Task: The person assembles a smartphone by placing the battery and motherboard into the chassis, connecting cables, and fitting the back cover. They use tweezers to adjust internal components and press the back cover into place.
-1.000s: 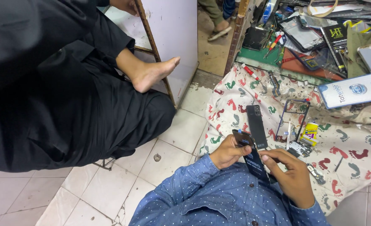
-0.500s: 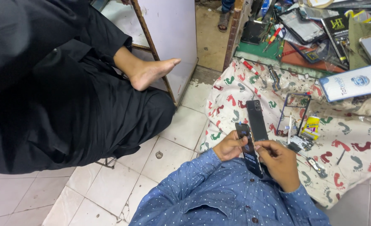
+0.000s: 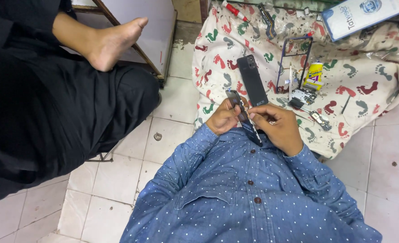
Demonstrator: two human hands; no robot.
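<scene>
Centre of frame: both hands hold a dark phone screen panel (image 3: 244, 118) tilted on edge over the lap; left hand (image 3: 223, 118) is closed on its left edge near the upper end, thumb and fingers pinching; right hand (image 3: 277, 127) is closed round the lower right side, index finger laid along the panel; sleeves are blue with white dots; panel sits just below the near edge of the cloth (image 3: 379, 90), a white sheet with coloured footprint pattern spread on the tiled floor (image 3: 118, 180), right half of frame; on the cloth just above the hands: a black phone back cover (image 3: 252, 80) lying flat, camera cut-out at its top end; right of it a thin blue phone frame (image 3: 294, 63), empty rectangle; beside that a small yellow tube (image 3: 315, 74); below the frame small circuit board parts (image 3: 304, 96) and a flex piece; top edge: red-handled screwdriver (image 3: 234, 11) and a white-and-blue box (image 3: 366, 15) in the upper right corner; left half of frame: another person seated in black clothes, one bare foot (image 3: 111, 42) raised in the upper left, well apart from the hands.
</scene>
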